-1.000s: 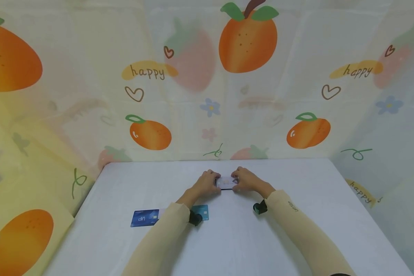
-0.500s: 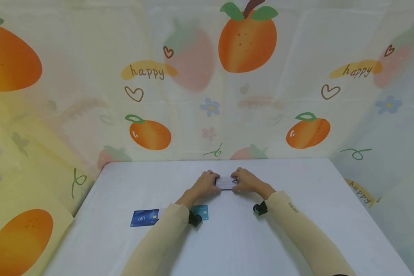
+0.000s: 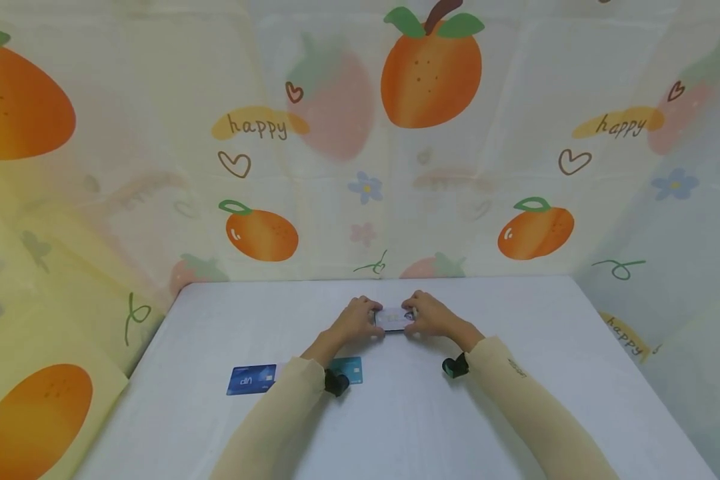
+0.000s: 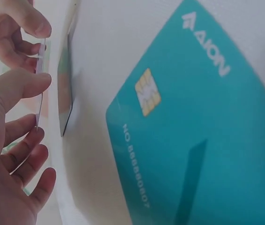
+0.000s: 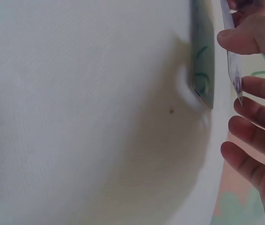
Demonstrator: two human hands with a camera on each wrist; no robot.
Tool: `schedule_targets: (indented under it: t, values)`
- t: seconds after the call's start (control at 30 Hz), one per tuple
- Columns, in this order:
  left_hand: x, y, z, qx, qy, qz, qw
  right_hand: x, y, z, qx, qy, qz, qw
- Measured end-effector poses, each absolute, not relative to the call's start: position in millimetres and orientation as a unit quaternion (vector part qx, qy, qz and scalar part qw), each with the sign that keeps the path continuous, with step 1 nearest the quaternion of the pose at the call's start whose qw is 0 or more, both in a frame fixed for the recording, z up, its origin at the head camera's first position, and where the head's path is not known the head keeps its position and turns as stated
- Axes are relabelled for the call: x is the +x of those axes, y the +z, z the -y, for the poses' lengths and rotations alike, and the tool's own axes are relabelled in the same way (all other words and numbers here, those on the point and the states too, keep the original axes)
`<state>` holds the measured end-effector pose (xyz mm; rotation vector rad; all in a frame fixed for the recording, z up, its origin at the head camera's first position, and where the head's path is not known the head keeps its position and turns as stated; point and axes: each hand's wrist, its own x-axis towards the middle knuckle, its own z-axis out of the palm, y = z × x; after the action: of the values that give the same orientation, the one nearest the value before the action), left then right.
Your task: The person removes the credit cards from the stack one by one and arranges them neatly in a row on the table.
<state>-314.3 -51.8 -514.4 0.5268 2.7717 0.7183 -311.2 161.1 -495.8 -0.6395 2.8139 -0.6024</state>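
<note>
Near the far edge of the table, both hands hold a thin pale card point(image 3: 393, 319) by its two ends. My left hand point(image 3: 357, 319) pinches its left end between thumb and index finger. The right end is pinched by my right hand point(image 3: 430, 315). In the left wrist view the card point(image 4: 41, 89) appears edge-on, apart from a flat, dark, mirror-like slab point(image 4: 65, 89) on the table. The right wrist view also shows a gap between the card point(image 5: 234, 65) and the slab point(image 5: 203, 61). The other fingers of both hands are loosely spread.
A blue card point(image 3: 251, 379) marked VIP lies on the white table point(image 3: 396, 413) at left. A teal card point(image 3: 348, 369) with a chip lies under the left wrist, partly hidden by the black wrist camera point(image 3: 337, 383). A fruit-printed cloth point(image 3: 330, 147) rises behind the table.
The hands keep their grip on the pale card, which stays in place. Both forearms have shifted slightly outward. The other cards have not moved.
</note>
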Motion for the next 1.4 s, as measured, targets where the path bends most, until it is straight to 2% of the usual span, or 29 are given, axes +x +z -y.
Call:
schedule_targets:
  t: [0.23, 0.6, 1.4]
  values:
    - [-308.6, -509.4, 56.7, 0.186, 0.25, -0.945, 0.1, -302.3, -490.9, -163.4, -0.232, -0.224, -0.944, 0.067]
    - [-295.9, -502.2, 60.8, 0.209, 0.268, -0.938, 0.063, -287.4, -490.7, -164.2, -0.217, -0.253, -0.942, 0.049]
    - [-269.2, -490.2, 68.4, 0.195, 0.286, -0.935, 0.075, -263.1, -484.9, -161.5, -0.225, -0.278, -0.933, 0.045]
